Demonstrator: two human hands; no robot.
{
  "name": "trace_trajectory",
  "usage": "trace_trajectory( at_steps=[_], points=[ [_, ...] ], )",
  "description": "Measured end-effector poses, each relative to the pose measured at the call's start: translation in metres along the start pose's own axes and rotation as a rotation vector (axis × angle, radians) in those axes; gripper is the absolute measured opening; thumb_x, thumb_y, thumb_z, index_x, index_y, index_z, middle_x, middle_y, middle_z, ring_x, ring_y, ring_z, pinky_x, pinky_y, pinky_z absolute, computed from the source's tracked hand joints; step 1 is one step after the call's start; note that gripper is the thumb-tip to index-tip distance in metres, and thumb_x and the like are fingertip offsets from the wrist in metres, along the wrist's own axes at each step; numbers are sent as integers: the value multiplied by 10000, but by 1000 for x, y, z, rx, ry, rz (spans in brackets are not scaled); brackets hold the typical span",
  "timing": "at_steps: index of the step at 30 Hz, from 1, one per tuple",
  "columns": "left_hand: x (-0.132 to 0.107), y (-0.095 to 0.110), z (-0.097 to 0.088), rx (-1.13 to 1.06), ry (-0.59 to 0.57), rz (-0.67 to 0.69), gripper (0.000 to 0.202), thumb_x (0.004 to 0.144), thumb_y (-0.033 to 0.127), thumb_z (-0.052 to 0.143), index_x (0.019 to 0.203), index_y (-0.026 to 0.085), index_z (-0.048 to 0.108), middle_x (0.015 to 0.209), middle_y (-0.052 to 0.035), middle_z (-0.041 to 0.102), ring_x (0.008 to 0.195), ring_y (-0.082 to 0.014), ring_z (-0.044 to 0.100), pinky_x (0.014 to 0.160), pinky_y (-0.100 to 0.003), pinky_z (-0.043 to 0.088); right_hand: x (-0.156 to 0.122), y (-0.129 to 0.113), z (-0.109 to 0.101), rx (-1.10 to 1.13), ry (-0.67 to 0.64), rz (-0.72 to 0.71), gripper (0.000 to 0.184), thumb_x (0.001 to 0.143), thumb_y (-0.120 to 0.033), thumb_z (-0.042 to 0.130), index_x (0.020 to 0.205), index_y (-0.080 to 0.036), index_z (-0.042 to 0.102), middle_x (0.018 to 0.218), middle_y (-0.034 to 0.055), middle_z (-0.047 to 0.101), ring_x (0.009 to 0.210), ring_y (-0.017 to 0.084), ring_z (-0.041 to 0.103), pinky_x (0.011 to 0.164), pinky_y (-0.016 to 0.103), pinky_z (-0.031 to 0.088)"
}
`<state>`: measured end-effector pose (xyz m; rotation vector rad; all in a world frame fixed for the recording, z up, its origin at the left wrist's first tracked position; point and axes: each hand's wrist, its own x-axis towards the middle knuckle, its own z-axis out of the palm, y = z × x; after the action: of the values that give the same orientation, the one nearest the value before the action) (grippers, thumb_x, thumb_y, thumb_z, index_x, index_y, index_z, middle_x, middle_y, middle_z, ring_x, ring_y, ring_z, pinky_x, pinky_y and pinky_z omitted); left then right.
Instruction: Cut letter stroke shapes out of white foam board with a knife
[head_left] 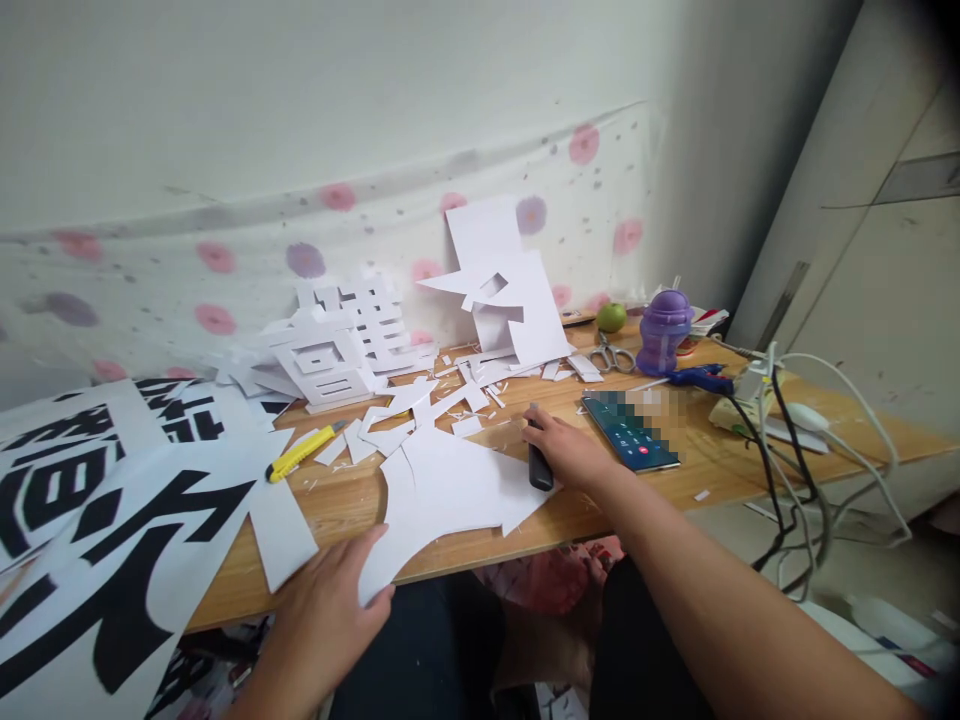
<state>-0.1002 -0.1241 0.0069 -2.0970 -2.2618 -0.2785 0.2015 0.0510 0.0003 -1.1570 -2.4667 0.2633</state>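
Observation:
A large white cut-out board (442, 480) lies at the table's front edge, its lower left tip sticking out past the edge. My left hand (337, 590) pinches that tip between thumb and fingers. On the board's right end, my right hand (562, 450) is closed around what looks like a black utility knife (538, 468); its blade does not show. A yellow utility knife (304, 452) rests to the left of the board. Narrow white offcuts (420, 405) are scattered behind it.
White cut-out characters (322, 360) lean at the back, with another white cut-out (517, 300). Printed sheets (135, 540) cover the left. To the right are a phone (630, 432), scissors (611, 353), a purple cup (664, 335), a blue glue gun (701, 377) and tangled cables (795, 490).

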Motion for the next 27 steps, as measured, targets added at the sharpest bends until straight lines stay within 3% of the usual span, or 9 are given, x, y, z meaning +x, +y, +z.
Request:
trace_trajectory(
  at_steps=[5, 9, 13, 16, 18, 21, 22, 25, 27],
  points=[
    [-9, -36, -18, -229, 116, -104, 444, 787, 299, 505, 1227, 237, 525, 1215, -63, 630, 1101, -262, 615, 924, -375, 507, 6, -6, 3, 181, 113, 139, 496, 764, 47, 497, 1199, -152, 626, 1451, 172, 462, 1199, 315, 554, 1034, 447, 387],
    [-15, -44, -26, -281, 249, -76, 418, 809, 338, 508, 1218, 257, 531, 1203, -63, 606, 1113, -277, 582, 943, -407, 489, 5, -28, 8, 428, 211, 239, 468, 904, -189, 508, 1365, -114, 483, 1305, 198, 580, 1151, 305, 579, 997, 464, 417],
    [1, -55, -36, -275, 334, 28, 409, 810, 379, 548, 1207, 278, 552, 1224, -62, 603, 1124, -298, 577, 965, -430, 472, -2, -48, 13, 749, 131, 271, 466, 786, -453, 690, 1145, -162, 640, 946, 95, 714, 852, 254, 667, 730, 348, 527],
    [28, -60, -55, -214, 364, 176, 412, 771, 395, 610, 1169, 291, 587, 1141, -61, 623, 1077, -315, 596, 972, -454, 462, -4, -53, 12, 982, 134, 325, 363, 784, -534, 640, 812, -172, 640, 672, 22, 635, 573, 174, 595, 478, 262, 454],
    [44, -54, -68, -183, 529, 156, 441, 728, 435, 660, 1135, 278, 594, 1145, -74, 579, 1131, -359, 537, 1034, -516, 392, -4, -54, 8, 1107, 192, 382, 382, 796, -565, 603, 730, -192, 558, 560, -30, 530, 439, 121, 476, 386, 233, 360],
    [63, -25, -73, -498, 849, -167, 446, 730, 486, 690, 1089, 259, 556, 1039, -53, 548, 1020, -318, 544, 990, -517, 398, -2, -52, 4, 1246, 311, 431, 387, 807, -579, 591, 768, -200, 518, 563, -50, 502, 427, 97, 426, 394, 222, 331],
    [68, -11, -68, -756, 827, -230, 402, 747, 513, 674, 1029, 258, 547, 903, -21, 546, 868, -262, 564, 886, -471, 457, -1, -52, 3, 1283, 338, 437, 390, 807, -580, 595, 790, -198, 521, 582, -46, 517, 443, 98, 439, 406, 221, 337],
    [86, 37, -41, -1333, 112, -166, 413, 733, 581, 680, 879, 208, 580, 701, 3, 564, 664, -176, 539, 644, -321, 464, -2, -54, 3, 1365, 381, 445, 404, 783, -575, 642, 837, -190, 530, 634, -37, 550, 483, 97, 467, 437, 217, 347],
    [104, 65, -21, -1601, -184, -115, 461, 682, 602, 727, 802, 175, 601, 632, 13, 554, 556, -118, 483, 514, -237, 386, -3, -56, 5, 1395, 380, 455, 415, 767, -569, 671, 840, -186, 530, 618, -43, 545, 472, 91, 453, 438, 213, 333]
  ],
)
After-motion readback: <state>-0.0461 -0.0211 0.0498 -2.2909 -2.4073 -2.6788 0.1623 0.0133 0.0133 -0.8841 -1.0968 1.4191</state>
